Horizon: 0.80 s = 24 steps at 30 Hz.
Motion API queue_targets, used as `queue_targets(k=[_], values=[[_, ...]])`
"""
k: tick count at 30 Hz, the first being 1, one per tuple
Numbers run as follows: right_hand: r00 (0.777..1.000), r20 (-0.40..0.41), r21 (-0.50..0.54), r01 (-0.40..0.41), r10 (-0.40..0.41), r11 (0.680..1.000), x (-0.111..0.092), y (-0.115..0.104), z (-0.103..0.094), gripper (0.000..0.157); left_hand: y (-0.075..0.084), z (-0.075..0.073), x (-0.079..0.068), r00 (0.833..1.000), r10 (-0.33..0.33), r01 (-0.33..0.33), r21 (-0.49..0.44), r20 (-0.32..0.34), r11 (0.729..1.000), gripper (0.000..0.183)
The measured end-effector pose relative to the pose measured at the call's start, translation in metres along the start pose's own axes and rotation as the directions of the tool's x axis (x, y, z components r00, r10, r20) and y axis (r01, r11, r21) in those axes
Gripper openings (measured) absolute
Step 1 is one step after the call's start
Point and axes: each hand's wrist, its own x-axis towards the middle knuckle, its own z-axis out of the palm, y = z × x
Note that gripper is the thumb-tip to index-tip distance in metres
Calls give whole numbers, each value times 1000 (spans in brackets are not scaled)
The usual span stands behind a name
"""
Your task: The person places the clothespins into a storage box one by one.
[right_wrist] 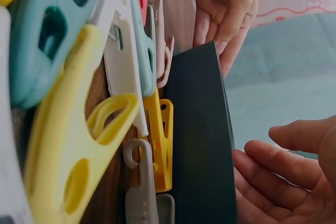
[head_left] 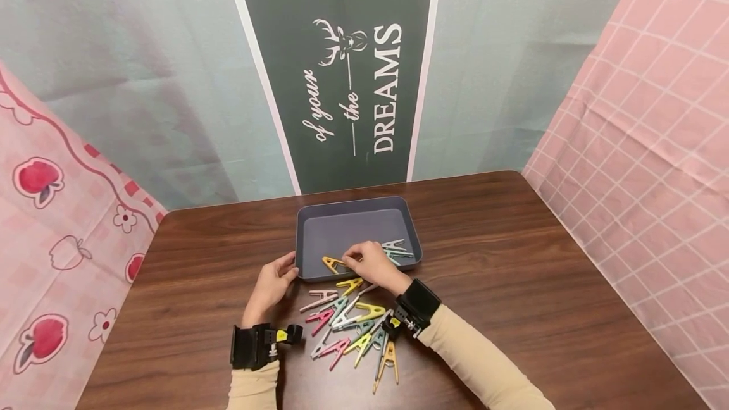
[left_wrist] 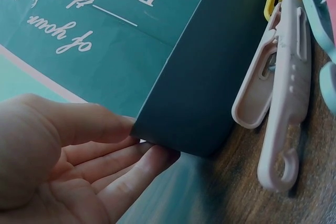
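Note:
A dark grey rectangular tray (head_left: 353, 226) stands on the table. At its near left corner my left hand (head_left: 272, 285) pinches the rim, thumb against the edge in the left wrist view. My right hand (head_left: 373, 263) reaches over the near wall into the tray, beside an orange clothespin (head_left: 330, 264). The right wrist view shows its thumb apart from the fingers (right_wrist: 278, 163); the tray wall hides the fingertips. Pale green clothespins (head_left: 398, 252) lie in the tray's right near corner. Several more clothespins, among them a yellow one (head_left: 370, 312) and a pink one (head_left: 336, 350), lie loosely piled before the tray.
The brown wood-grain table (head_left: 501, 271) extends to both sides of the tray. A curtain with printed lettering (head_left: 387, 87) hangs behind it. Pink cloths flank the table, one with a white grid (head_left: 655, 119), the other with apples (head_left: 40, 182).

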Motion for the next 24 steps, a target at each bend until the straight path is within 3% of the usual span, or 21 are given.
queue_targets(k=[6,13,24], values=[[998,-11,14,67,-67,998,-14,-1,-2,22,0,-1,0,1000,-2,2,9,-2,1000,48],[996,-77,3,53,-53,999,-30,4,-12,22,-2,-2,1,1000,9,-9,6,-1,1000,48],[993,-79,-53,86,-90,995,-54,11,-21,13,-2,-1,1,1000,16,-16,10,0,1000,48]])
